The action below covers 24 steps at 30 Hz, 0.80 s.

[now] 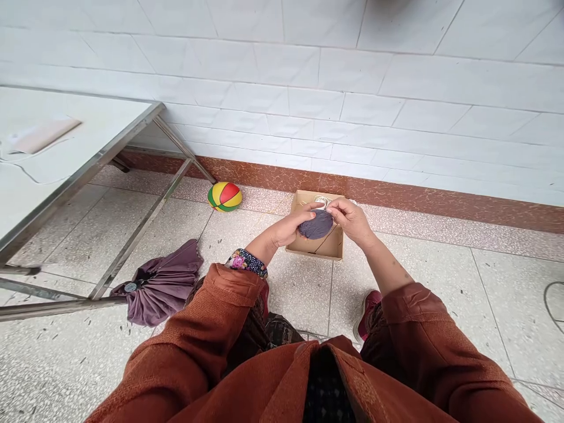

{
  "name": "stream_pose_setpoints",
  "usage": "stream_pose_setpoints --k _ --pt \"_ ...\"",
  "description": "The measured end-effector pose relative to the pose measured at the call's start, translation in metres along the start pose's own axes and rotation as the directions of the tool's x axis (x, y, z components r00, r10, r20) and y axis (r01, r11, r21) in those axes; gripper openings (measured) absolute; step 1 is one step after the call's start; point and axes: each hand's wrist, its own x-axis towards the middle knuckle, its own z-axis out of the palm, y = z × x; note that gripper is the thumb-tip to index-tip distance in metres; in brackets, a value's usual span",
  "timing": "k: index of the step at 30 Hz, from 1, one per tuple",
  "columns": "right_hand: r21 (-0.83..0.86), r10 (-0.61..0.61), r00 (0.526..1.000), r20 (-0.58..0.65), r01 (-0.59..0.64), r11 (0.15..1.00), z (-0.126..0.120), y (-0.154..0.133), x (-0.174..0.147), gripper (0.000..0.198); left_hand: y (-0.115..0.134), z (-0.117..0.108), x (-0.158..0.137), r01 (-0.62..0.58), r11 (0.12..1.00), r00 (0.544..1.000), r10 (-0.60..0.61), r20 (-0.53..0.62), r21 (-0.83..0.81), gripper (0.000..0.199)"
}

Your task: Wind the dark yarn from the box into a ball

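Observation:
My left hand (293, 226) is closed around a dark grey-purple ball of yarn (316, 225), its thumb lying over the top. At the ball's upper right edge, my right hand (349, 218) has its thumb and fingers pressed together in a pinch. What lies between those fingertips is too small to make out. Both hands are above a shallow open cardboard box (328, 251) on the floor. White cord (320, 200) shows in the far part of the box, just beyond the ball; the hands hide some of the inside.
A red, yellow and green ball (225, 196) lies by the wall. To the left, a folded purple umbrella (170, 282) rests on the floor beside a metal-framed table (110, 126). A thin black cable (547, 302) curves at the far right. My shoes flank the near floor.

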Motion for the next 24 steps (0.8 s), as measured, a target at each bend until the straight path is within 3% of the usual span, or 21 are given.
stream_pose_setpoints --k 3,4,6,9,14,19,24 --pt "0.052 0.059 0.998 0.001 -0.059 0.997 0.003 0.003 -0.002 0.03 0.005 -0.001 -0.001 0.145 0.965 0.976 -0.103 0.193 -0.218 0.056" --pt "0.072 0.078 0.997 0.014 -0.079 0.994 0.004 0.004 -0.003 0.031 0.007 -0.002 -0.001 0.144 0.947 0.976 -0.089 0.199 -0.286 0.06" --pt "0.113 0.106 0.993 0.051 -0.111 0.987 0.005 0.005 -0.004 0.032 0.011 -0.005 0.0 0.095 0.917 0.988 -0.039 0.148 -0.388 0.06" --pt "0.148 0.117 0.987 0.112 -0.133 0.98 0.007 0.004 -0.006 0.032 0.015 -0.008 0.002 -0.064 0.887 0.998 0.064 -0.016 -0.457 0.05" --pt "0.166 0.104 0.98 0.168 -0.133 0.977 0.005 -0.001 -0.008 0.033 0.02 -0.013 0.005 -0.26 0.855 0.961 0.187 -0.201 -0.448 0.043" --pt "0.32 0.082 0.967 0.241 -0.159 0.934 0.002 -0.009 -0.01 0.038 0.021 -0.012 0.009 -0.339 0.869 0.936 0.271 -0.226 -0.36 0.049" --pt "0.367 0.099 0.958 0.271 -0.198 0.909 -0.003 -0.013 -0.011 0.038 0.019 -0.015 0.016 -0.337 0.859 0.92 0.214 -0.328 -0.386 0.038"
